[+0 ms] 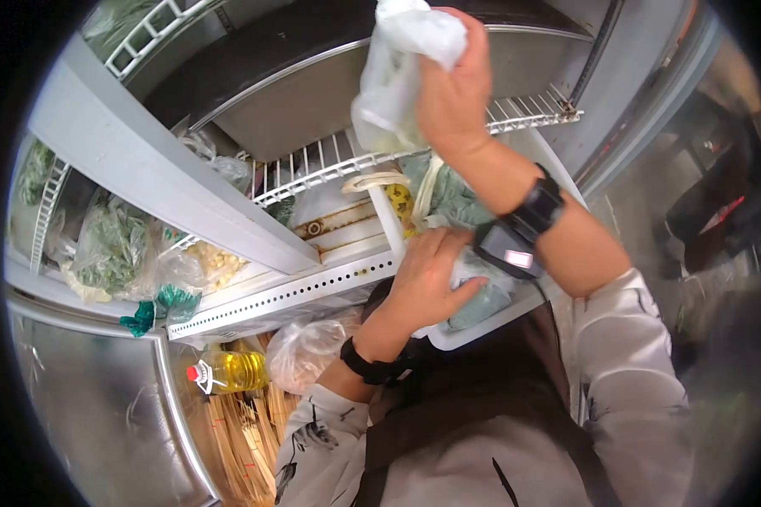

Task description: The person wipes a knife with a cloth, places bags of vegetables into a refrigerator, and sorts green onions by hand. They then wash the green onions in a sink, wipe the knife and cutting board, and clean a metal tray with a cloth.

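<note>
My right hand (455,89) is raised in front of the fridge shelf, closed around the gathered top of a white plastic bag (385,93). The bag hangs down; pale contents show faintly through it. Below, a long white plastic bin (461,338) is pulled out against my front, holding several clear bags (478,306) with greenish contents. My left hand (431,277) lies over the bin's left side, thumb spread from the fingers, touching the bags. Its fingertips are partly hidden among them. Patterned yellow packaging (399,205) shows farther back in the bin.
A white wire shelf (313,169) crosses behind the bin, with a fridge post (169,169) at left. Bagged leafy greens (114,245) sit beyond the post. Lower down are an oil bottle (237,372), a pinkish bag (309,351) and bundled sticks (241,439). A steel door (101,406) stands lower left.
</note>
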Available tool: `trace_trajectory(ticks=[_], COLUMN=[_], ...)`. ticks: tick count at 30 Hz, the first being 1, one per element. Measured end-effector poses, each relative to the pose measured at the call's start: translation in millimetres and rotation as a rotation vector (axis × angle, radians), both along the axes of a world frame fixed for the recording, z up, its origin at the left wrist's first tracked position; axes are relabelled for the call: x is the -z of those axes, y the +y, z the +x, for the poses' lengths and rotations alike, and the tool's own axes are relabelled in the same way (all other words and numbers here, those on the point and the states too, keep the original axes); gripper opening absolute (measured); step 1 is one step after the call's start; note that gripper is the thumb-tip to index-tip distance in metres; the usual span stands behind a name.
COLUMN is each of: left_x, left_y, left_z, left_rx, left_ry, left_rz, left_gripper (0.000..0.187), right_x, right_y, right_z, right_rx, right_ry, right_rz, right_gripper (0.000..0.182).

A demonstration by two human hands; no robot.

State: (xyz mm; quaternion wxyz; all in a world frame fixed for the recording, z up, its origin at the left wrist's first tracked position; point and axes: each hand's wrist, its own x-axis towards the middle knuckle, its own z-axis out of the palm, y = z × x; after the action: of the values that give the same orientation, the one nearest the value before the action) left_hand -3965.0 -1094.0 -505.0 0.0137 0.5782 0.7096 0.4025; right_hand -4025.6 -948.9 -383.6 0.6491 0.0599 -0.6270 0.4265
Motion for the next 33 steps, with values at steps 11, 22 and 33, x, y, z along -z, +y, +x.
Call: trace_trajectory(ticks=[11,22,33], left_x=[-9,9,23], left_y=[2,11,2], left_z=[-2,-1,8], left_rx=[0.007,0.022,-0.151], left_ry=[0.151,0.066,0.082], left_rz=[0.185,0.148,0.27], left_gripper=[0.057,0.037,0.029], right_x=[27,84,139], right_y=[12,78,114], right_z=[15,185,193], right_rx=[0.252,0.16,0.142], right_ry=[-0.583,-1.517,-0.741], right_rz=[0.594,0.352,-0.494], right_gripper=[0.075,0.058,0.012])
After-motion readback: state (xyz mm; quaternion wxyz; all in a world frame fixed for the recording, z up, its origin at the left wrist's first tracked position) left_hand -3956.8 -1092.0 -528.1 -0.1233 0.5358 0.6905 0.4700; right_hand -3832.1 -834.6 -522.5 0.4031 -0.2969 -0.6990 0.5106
